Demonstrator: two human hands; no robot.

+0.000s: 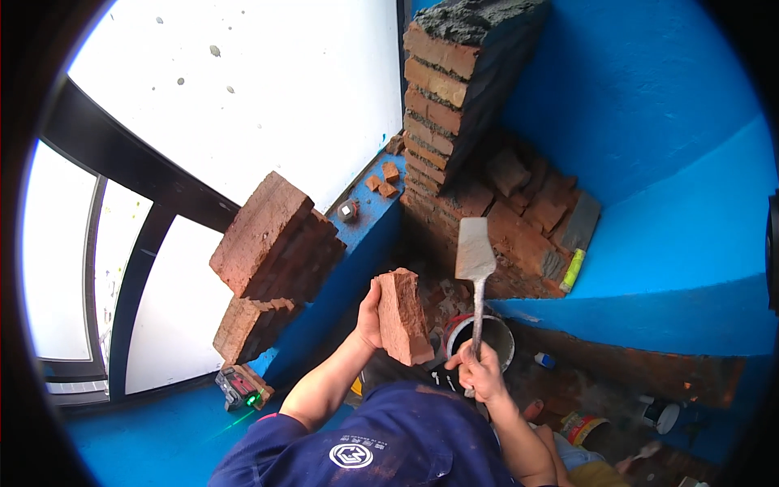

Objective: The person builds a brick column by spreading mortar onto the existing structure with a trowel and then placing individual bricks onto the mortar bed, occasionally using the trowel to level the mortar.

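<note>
My left hand (369, 317) is closed around a reddish brick (403, 318) with a rough, broken-looking side, held up in front of my chest. In my right hand (482, 375) I grip the handle of a trowel (475, 253). Its flat, squared blade points up and away from me, with greyish residue on it. Behind the trowel handle stands a bucket (506, 342), partly hidden by my hand and the tool. Ahead rises a narrow brick pillar (432, 109) with mortar joints and grey mortar on top.
Stacked bricks (264, 231) stand on the blue ledge (369, 217) at left, near brick pieces (384, 185). A laser level (237, 388) glows green below. Loose bricks (519, 235) and a yellow-green object (573, 271) lie right of the pillar. Another person's clothing (596, 473) shows lower right.
</note>
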